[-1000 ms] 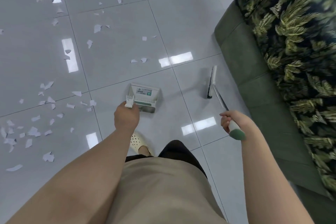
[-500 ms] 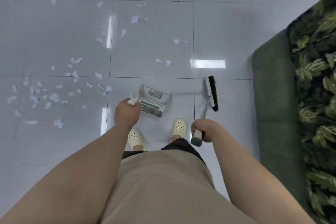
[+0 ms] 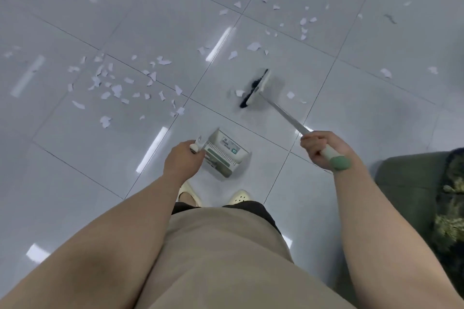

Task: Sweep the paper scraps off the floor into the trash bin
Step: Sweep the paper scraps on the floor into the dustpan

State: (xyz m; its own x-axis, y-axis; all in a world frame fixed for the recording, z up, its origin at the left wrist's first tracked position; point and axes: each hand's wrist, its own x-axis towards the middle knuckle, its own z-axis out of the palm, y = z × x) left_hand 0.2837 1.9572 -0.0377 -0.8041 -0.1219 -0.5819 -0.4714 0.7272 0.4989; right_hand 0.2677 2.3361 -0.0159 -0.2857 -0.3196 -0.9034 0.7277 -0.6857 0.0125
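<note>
White paper scraps lie scattered over the glossy grey tiles, thickest at the left and toward the top right. My left hand grips the handle of a white and green dustpan that hangs just in front of my feet. My right hand grips the green-tipped handle of a broom. The broom's head, with black bristles, touches the floor ahead, with one scrap right beside the bristles. No trash bin is in view.
A dark green sofa with a leaf-patterned cover stands at the lower right. My feet in cream clogs stand on the tiles below the dustpan. More scraps lie to the right of the broom.
The view has swung left, so the sofa has slid to the lower right. My right hand has pushed the broom forward, and its head now reaches the scraps ahead. The dustpan stays in my left hand.
</note>
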